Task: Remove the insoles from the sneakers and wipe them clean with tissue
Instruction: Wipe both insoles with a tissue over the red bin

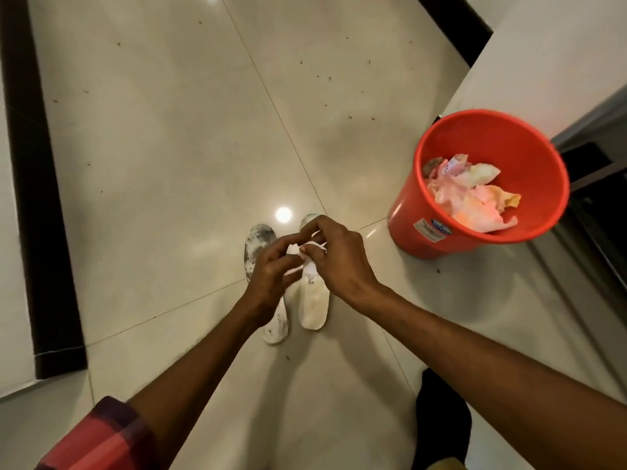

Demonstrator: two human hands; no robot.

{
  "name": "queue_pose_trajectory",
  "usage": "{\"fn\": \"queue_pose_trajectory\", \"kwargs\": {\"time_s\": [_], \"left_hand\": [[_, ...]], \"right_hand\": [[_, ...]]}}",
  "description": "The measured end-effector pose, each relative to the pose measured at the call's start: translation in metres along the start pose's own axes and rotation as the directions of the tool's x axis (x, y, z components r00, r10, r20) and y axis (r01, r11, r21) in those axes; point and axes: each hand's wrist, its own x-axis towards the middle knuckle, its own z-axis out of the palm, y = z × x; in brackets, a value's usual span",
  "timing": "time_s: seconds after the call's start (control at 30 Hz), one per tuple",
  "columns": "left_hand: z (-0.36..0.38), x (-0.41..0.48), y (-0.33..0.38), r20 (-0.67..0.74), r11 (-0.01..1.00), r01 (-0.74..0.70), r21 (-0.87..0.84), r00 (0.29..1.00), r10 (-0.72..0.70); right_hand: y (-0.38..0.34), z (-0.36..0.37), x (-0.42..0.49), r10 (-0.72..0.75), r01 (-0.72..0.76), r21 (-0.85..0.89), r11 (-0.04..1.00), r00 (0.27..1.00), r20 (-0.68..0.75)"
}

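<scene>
Two white insoles lie side by side on the tiled floor. The left insole (257,244) is smudged with grey dirt at its toe and heel. The right insole (314,305) looks paler and yellowish. Above them my left hand (271,274) and my right hand (334,257) meet, and both pinch a small white tissue (298,251) between their fingertips. The hands cover the middle of both insoles. No sneakers are in view.
An orange bucket (407,228) with several crumpled used tissues (470,195) stands to the right, against a white wall. A dark strip (30,184) runs along the floor at the left. A dark object (441,422) sits at the bottom right.
</scene>
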Motion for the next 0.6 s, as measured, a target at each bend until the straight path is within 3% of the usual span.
{"fn": "queue_pose_trajectory", "kwargs": {"time_s": [0.1, 0.33, 0.43, 0.6], "left_hand": [[0.024, -0.01, 0.034, 0.057, 0.989, 0.032, -0.147, 0.998, -0.024], [0.057, -0.036, 0.127, -0.006, 0.98, -0.168, -0.105, 0.986, 0.168], [0.074, -0.058, 0.19, -0.044, 0.969, -0.225, -0.102, 0.974, 0.221], [0.113, -0.11, 0.28, 0.01, 0.933, -0.356, -0.054, 0.934, 0.357]], "right_hand": [[-0.019, -0.016, -0.006, -0.048, 0.05, 0.034, 0.998, 0.998, -0.046], [-0.089, -0.11, -0.008, -0.119, 0.129, 0.035, 0.991, 0.972, -0.202], [-0.132, -0.17, -0.021, -0.132, 0.13, -0.024, 0.991, 0.976, -0.171], [-0.201, -0.236, -0.063, -0.205, 0.182, -0.207, 0.961, 0.974, -0.096]]}}
